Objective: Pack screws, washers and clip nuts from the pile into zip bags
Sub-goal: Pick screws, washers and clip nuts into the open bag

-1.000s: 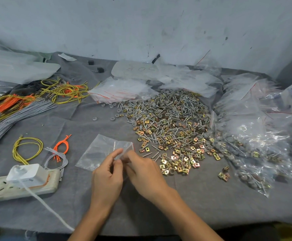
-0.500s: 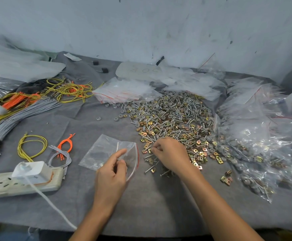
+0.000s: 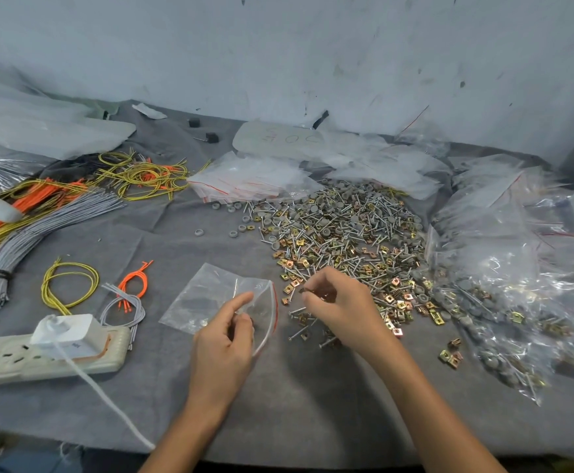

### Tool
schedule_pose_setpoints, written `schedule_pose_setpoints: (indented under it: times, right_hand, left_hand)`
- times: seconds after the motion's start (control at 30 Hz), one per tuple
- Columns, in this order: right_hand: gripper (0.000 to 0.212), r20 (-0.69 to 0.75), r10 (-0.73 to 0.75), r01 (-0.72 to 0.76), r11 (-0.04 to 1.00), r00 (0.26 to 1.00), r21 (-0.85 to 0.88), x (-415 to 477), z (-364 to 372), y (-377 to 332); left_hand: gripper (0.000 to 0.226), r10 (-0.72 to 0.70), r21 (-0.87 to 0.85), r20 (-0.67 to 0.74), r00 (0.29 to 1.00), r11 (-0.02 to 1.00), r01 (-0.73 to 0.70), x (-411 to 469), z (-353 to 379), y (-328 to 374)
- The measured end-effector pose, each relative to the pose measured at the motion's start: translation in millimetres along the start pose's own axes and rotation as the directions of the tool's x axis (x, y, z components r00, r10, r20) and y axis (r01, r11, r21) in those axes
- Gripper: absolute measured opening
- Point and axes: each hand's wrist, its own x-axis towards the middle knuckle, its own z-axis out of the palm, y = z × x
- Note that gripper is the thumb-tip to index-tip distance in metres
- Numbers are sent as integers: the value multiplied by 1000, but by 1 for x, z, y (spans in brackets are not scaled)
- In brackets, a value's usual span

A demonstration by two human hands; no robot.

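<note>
Head view: zip bag (image 3: 207, 295), mouth open, just beside the pile (image 3: 347, 233).
My left hand (image 3: 222, 339) pinches its rim; my right hand (image 3: 342, 308), apart, pinches a small piece at the pile's near edge. I keep the mouth wide and the carry short.

The pile (image 3: 347, 240) lies on the table (image 3: 313, 404), right of centre. A zip bag (image 3: 203, 298) lies just left of its near edge, the left hand (image 3: 222, 339) at the bag's mouth. The right hand (image 3: 343, 308), with a small part (image 3: 303, 291) at its fingertips, is over the pile's near edge. Filled bags (image 3: 500, 285) lie right of the pile and a stack of empty bags (image 3: 248, 180) behind it to the left. Wire bundles (image 3: 40, 227) lie far left, with a power strip (image 3: 6, 356) in front of them.
</note>
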Motion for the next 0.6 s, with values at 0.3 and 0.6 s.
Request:
schedule_pose_setpoints:
  times: [0.3,0.6]
  right_hand:
    - [13,-133,-171,191,969,976,157,-23,8,-11]
    - [6,101,-221,237,953,970,-188,-30,37,-1]
  left_hand:
    - [34,1,10,0,1000,1000,-1,0,0,-1]
    - [34,6,25,3,1000,1000,-6,0,-1,1]
